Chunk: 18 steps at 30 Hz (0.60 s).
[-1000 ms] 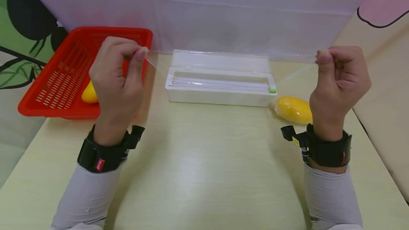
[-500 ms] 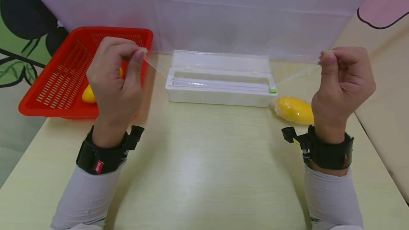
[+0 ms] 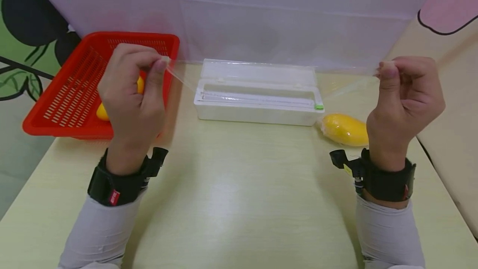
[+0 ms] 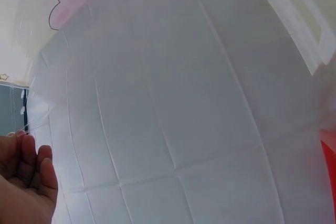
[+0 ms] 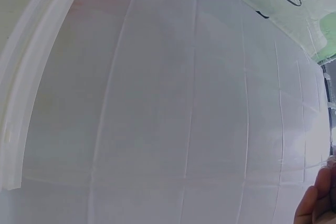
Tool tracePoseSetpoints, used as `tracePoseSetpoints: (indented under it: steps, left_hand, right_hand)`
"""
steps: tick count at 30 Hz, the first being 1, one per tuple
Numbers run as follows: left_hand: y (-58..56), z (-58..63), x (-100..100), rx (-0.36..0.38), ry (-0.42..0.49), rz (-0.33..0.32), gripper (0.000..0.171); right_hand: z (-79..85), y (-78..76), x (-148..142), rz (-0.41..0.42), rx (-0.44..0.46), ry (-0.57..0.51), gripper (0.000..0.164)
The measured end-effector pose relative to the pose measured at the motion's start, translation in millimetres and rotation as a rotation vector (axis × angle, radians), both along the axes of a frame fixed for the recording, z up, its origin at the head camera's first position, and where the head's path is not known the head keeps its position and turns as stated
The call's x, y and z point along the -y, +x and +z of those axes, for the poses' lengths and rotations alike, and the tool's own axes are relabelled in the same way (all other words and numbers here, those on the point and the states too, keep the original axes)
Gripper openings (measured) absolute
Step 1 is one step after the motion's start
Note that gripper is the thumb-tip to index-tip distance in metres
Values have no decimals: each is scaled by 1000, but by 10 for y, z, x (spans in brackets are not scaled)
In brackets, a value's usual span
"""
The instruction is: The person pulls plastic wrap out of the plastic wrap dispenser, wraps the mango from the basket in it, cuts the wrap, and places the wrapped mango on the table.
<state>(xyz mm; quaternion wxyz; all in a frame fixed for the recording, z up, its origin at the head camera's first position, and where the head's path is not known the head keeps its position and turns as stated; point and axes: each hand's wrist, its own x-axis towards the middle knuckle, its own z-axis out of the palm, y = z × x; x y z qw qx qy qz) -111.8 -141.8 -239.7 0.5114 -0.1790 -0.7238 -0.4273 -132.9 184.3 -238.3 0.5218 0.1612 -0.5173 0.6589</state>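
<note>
Between both hands stretches a sheet of clear plastic wrap [image 3: 180,77], its far edge running taut across the head view. My left hand [image 3: 130,94] pinches the film's left corner between thumb and curled fingers, in front of the red basket. The right corner is pinched by my right hand [image 3: 407,107]. From the hands the film slopes down to a white cling wrap box [image 3: 257,114], lid raised, with a green slider at its right end. In the wrist views only part of the left hand [image 4: 29,177] and right hand [image 5: 317,198] shows.
A red plastic basket [image 3: 63,130] stands at the back left, with yellow fruit [image 3: 102,113] inside, partly hidden by the left hand. Right of the box lies a film-wrapped yellow fruit [image 3: 343,130], mango-like, partly behind the right wrist. A pale cloth [image 3: 280,20] hangs behind the table.
The right hand has moved a little right and slightly down; the left has drifted slightly left. Both keep their pinch on the film, and the box stays put.
</note>
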Motion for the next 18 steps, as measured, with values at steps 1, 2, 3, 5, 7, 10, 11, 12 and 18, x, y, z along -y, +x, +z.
tracePoseSetpoints:
  steps: [1,2,3,5,7,10,11,12,18]
  left_hand:
    - [2,-1,1,-2,1,2,10]
    - [5,-2,2,-4,1,5,10]
    - [7,-2,3,-7,2,8,10]
    - [13,-4,5,-12,5,15,12]
    - [18,-3,6,-17,7,20,12]
    - [23,3,5,-23,14,29,12]
    - [23,7,2,-26,16,27,11]
    - [23,8,1,-29,17,28,11]
    - [30,14,-2,-36,26,29,10]
  right_hand:
    - [4,4,3,0,-1,-4,20]
    - [8,8,7,0,-3,-10,20]
    - [13,11,11,2,-6,-17,20]
    - [21,16,17,4,-13,-28,21]
    - [30,22,19,4,-21,-36,22]
    - [44,31,19,4,-33,-43,23]
    - [48,33,19,5,-36,-45,24]
    - [52,34,19,4,-39,-47,24]
    - [-7,-24,-44,-24,-44,-39,23]
